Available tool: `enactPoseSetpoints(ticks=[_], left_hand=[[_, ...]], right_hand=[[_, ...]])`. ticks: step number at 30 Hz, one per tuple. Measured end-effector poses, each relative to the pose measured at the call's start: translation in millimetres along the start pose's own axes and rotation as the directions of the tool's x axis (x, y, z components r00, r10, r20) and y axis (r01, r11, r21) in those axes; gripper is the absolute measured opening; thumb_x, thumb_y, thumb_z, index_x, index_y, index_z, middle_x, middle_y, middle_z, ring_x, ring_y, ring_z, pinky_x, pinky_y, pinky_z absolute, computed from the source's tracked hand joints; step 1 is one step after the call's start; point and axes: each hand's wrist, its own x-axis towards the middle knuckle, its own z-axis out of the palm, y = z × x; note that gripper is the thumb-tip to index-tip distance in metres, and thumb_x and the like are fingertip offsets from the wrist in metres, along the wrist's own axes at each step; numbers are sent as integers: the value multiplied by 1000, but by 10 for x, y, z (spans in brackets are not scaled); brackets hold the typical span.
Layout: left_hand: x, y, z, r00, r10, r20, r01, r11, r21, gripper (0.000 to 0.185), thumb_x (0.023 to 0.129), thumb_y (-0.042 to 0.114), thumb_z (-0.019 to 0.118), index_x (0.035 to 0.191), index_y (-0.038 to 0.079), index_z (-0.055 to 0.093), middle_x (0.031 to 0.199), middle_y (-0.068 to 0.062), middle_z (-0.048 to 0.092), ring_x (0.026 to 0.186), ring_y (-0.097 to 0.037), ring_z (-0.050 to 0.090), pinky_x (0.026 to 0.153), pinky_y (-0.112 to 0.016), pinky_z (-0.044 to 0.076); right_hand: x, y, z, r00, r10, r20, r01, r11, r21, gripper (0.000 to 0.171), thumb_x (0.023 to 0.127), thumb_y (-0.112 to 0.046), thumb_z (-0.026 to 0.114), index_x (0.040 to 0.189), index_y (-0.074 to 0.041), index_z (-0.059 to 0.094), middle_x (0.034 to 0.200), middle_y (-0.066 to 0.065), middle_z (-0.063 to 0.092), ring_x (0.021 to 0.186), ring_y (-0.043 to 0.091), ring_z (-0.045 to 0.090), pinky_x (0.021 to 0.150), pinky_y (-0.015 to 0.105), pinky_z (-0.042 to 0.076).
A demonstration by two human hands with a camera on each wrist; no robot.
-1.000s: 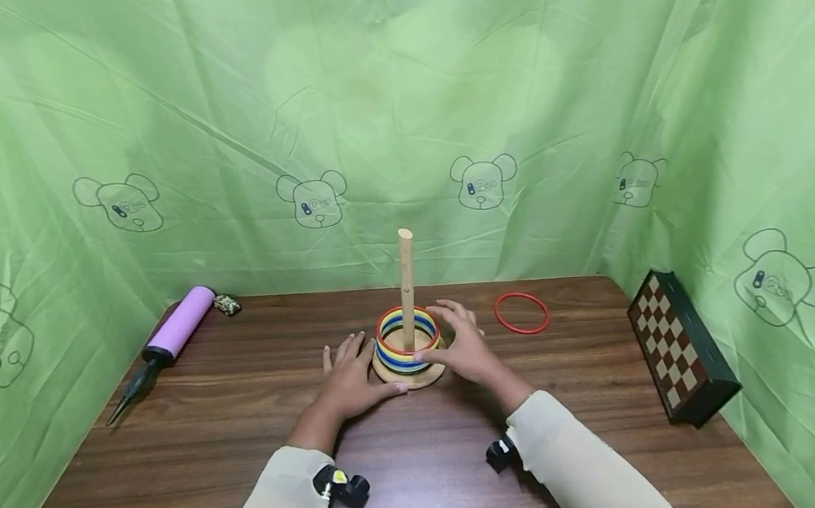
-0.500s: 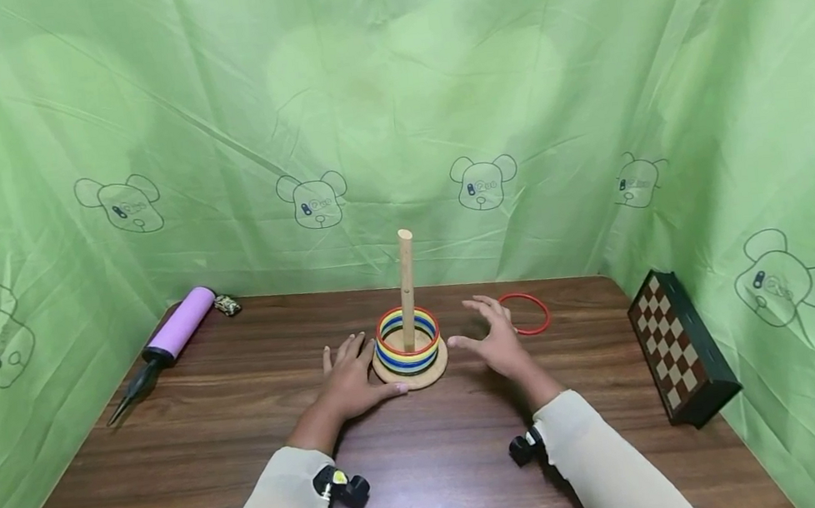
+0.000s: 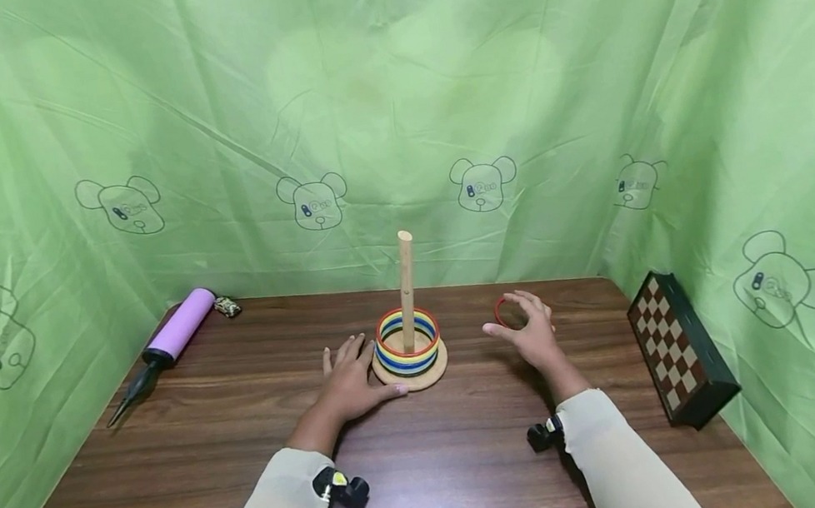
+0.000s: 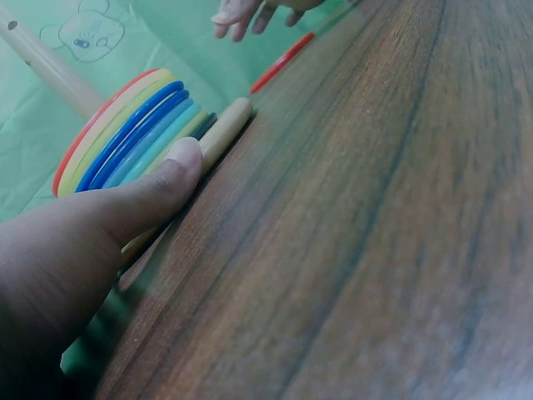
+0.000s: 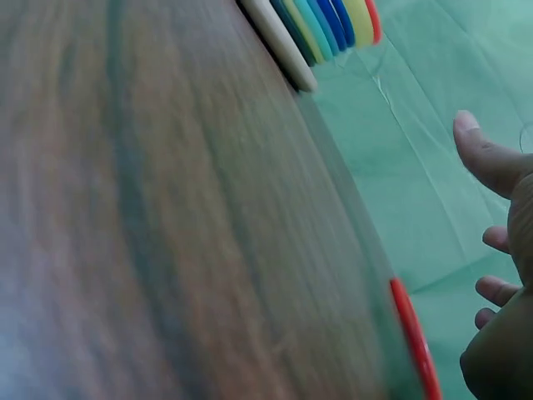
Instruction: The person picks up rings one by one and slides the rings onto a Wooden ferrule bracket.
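Note:
A round wooden base (image 3: pixel 431 379) with an upright peg (image 3: pixel 408 287) stands mid-table. Around the peg lies a stack of coloured rings (image 4: pixel 125 137), red on top, then yellow, blues and lighter colours. My left hand (image 3: pixel 350 384) rests against the base's left side, its thumb (image 4: pixel 179 167) laid on the front edge. To the right, my right hand (image 3: pixel 533 336) hovers with fingers and thumb apart over a loose red ring (image 3: pixel 499 315), partly hidden by the hand. In the right wrist view this red ring (image 5: pixel 414 337) lies on the table below the fingers.
A purple hand pump (image 3: pixel 185 323) with a black nozzle lies at the back left beside a small patterned object (image 3: pixel 227 306). On the right, a checkered board case (image 3: pixel 678 349) stands on its side. Green curtains (image 3: pixel 390 105) enclose the wooden table (image 3: pixel 434 486).
My right hand has left the ring stack and moved right to the loose red ring. My left hand has stayed at the base.

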Motion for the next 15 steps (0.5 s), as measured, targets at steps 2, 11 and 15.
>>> enactPoseSetpoints(ticks=[2,11,15], left_hand=[[-2,-6,3,1000,2,-5,-2,1000,2,118,81,81,79,168,8,44,177,-23,34,168,-44,24,131,-78,5],[8,-32,18,1000,10,-1,-10,1000,-10,120,81,84,77,168,9,43,178,-23,33,169,-44,23,131,-79,4],[13,-37,19,1000,8,-1,-8,1000,-22,121,81,84,76,169,9,42,178,-23,31,169,-43,22,131,-79,2]], right_hand=[[8,46,-22,1000,11,8,-11,1000,-21,87,85,-43,95,157,-12,56,174,12,36,164,39,15,128,76,9],[4,175,-87,998,35,-52,-40,996,-84,87,87,-41,94,157,-8,55,179,17,28,170,43,-2,128,78,-4],[16,214,-129,996,58,-64,-66,989,-133,89,89,-44,92,160,-9,52,180,19,25,170,45,-3,128,79,-3]])
